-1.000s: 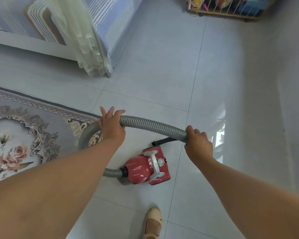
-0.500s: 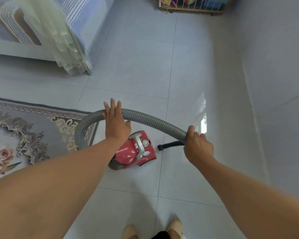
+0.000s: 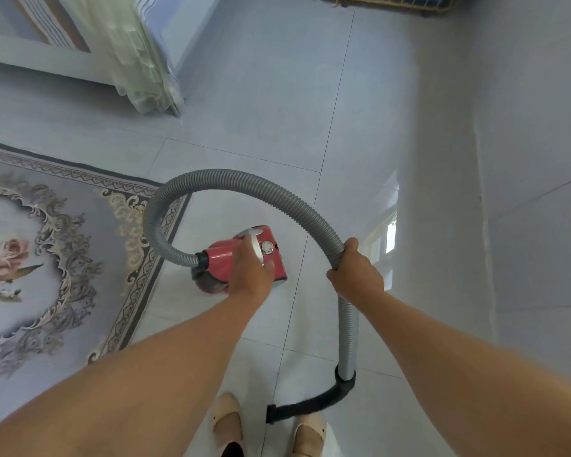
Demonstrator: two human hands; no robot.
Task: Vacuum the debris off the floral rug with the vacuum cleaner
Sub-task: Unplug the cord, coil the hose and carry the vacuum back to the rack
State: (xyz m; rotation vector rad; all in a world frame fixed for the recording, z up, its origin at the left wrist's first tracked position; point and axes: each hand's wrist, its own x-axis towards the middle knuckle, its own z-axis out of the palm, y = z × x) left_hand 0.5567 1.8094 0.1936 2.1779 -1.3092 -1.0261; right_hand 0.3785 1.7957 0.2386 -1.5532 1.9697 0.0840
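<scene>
1. My left hand [image 3: 253,273] is down on the white carry handle [image 3: 256,240] of the vacuum cleaner [image 3: 216,255]. My fingers [image 3: 243,250] curl in under the handle and the thumb lies across it, so this hand grips the handle.
2. My right hand [image 3: 355,275], at 3 o'clock of the left, is wrapped tight round the grey ribbed hose [image 3: 244,181], with the thumb uppermost.
3. The hose leaves the red body on its 9 o'clock side, loops up through 12 o'clock and comes down into my right hand. It then runs on toward 6 o'clock into a black curved nozzle pipe [image 3: 310,402], whose end lies just beside my right shoe [image 3: 309,430].
4. The vacuum cleaner is a small red canister with a round silver knob [image 3: 267,247] on top. It is over the pale floor tiles [image 3: 277,94]. I cannot tell whether it rests on them or hangs just off them.
5. The floral rug [image 3: 47,242] lies at 9 o'clock of the vacuum cleaner, near but apart from it. From my view the hose loop crosses over the rug's nearest corner. A pink rose sits in the rug's pale medallion.
6. My left shoe [image 3: 228,418] is at 6 o'clock, beside the right one.
7. At 11 o'clock stands a bed [image 3: 47,24] with striped bedding, and a sheer pale curtain [image 3: 139,61] hangs at its corner.
8. A wire basket [image 3: 393,4] shows at 1 o'clock and a wall [image 3: 524,127] at 3 o'clock.
</scene>
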